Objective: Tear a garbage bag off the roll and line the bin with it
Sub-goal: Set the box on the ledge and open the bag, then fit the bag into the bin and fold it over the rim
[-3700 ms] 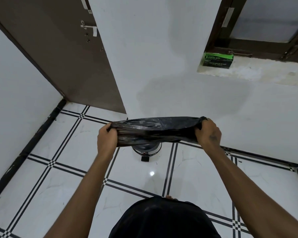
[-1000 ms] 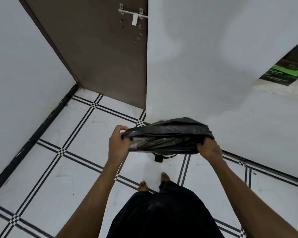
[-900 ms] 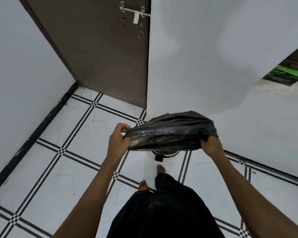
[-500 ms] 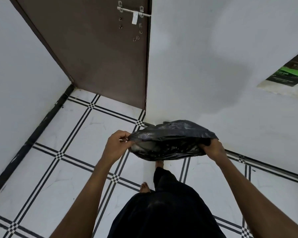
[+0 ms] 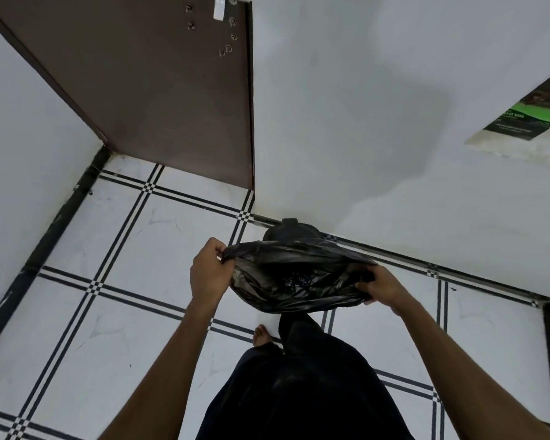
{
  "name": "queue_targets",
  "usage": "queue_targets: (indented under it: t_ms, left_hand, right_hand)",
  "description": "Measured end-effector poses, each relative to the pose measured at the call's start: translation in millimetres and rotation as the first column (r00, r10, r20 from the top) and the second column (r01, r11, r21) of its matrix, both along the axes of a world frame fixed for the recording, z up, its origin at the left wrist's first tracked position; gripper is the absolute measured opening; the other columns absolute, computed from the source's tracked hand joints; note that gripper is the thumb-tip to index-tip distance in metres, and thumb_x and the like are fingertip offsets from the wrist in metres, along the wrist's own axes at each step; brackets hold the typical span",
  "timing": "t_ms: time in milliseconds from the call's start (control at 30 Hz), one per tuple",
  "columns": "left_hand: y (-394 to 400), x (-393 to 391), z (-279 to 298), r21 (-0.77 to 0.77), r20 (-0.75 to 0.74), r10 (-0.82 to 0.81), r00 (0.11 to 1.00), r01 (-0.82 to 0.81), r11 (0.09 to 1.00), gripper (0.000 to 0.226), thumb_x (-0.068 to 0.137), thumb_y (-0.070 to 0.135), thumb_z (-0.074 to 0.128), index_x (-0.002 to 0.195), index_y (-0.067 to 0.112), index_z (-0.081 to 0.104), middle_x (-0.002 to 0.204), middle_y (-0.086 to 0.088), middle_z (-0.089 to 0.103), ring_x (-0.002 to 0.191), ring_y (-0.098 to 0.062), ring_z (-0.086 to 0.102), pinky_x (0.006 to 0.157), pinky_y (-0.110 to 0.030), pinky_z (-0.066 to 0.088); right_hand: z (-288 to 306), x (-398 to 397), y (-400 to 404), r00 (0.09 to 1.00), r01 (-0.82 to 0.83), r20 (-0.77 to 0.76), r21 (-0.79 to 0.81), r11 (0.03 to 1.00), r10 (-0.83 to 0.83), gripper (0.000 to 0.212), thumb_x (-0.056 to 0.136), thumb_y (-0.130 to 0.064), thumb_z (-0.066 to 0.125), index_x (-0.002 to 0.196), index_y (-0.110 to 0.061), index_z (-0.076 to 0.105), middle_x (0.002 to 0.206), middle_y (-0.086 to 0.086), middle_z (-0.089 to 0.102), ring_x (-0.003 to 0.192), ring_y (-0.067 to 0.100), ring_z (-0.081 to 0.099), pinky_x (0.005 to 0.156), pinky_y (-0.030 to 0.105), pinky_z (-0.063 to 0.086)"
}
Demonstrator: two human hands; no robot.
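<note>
White-tiled floor [image 5: 134, 312], black garbage bag [image 5: 294, 281] above it, mouth pinched by left hand [image 5: 208, 271] and right hand [image 5: 383, 289].

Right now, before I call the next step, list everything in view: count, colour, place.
garbage bag: one, black, held open between both hands above the floor by the wall.
bin: one, dark, only its top shows behind the bag against the wall; mostly hidden.
box: one, green and black, on the ledge at upper right; print too blurred to read.
ledge: one, whitish, recessed in the right wall.
door: one, brown, upper left, with a metal latch at the top edge.
floor: white tiles with black double lines.
walls: white, left and centre-right.
left hand: pinches the bag's left rim.
right hand: grips the bag's right rim.
foot: one, bare, on the tile.
</note>
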State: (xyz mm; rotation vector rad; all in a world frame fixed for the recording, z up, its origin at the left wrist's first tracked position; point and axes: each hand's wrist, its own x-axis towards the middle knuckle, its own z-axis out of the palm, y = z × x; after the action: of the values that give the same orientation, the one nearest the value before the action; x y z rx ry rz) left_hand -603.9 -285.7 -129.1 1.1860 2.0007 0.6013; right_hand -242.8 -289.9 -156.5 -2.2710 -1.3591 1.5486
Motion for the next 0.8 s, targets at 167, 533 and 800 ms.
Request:
queue_targets:
  t_ms: [167,533,800]
  left_hand:
    - [-2,6,-1,-0.067,-0.029,-0.041,0.999,0.039,0.997,0.019,0.076,0.002,0.059,0.085,0.019,0.056,0.066,0.001,0.059,0.059,-0.02,0.056,0.055,-0.03,0.041]
    - [18,17,-24,-0.288,0.353,0.11,0.929,-0.004,0.958,0.019,0.079,0.001,0.073,0.096,0.01,0.072,0.09,-0.013,0.076,0.089,-0.028,0.075,0.085,-0.04,0.061]
    - [51,42,-79,-0.386,0.239,0.15,0.959,-0.048,0.921,0.026,0.082,0.03,0.055,0.082,0.01,0.071,0.074,-0.006,0.073,0.075,-0.026,0.071,0.079,-0.041,0.057]
  right_hand:
    - [-16,9,-7,0.997,0.07,-0.035,-0.043,0.997,-0.072,0.049,0.085,0.008,0.061,0.13,-0.009,0.055,0.102,0.013,0.067,0.076,0.028,0.072,0.057,0.032,0.059]
    - [-58,19,10,0.968,0.223,-0.113,-0.01,0.975,-0.223,0.06,0.075,0.008,0.056,0.129,-0.019,0.056,0.115,0.012,0.069,0.092,0.033,0.072,0.068,0.046,0.063]
    - [-101,28,51,0.99,0.126,0.07,-0.04,0.991,-0.123,0.048,0.075,-0.003,0.055,0.122,-0.013,0.057,0.108,0.013,0.069,0.094,0.033,0.069,0.081,0.051,0.06]
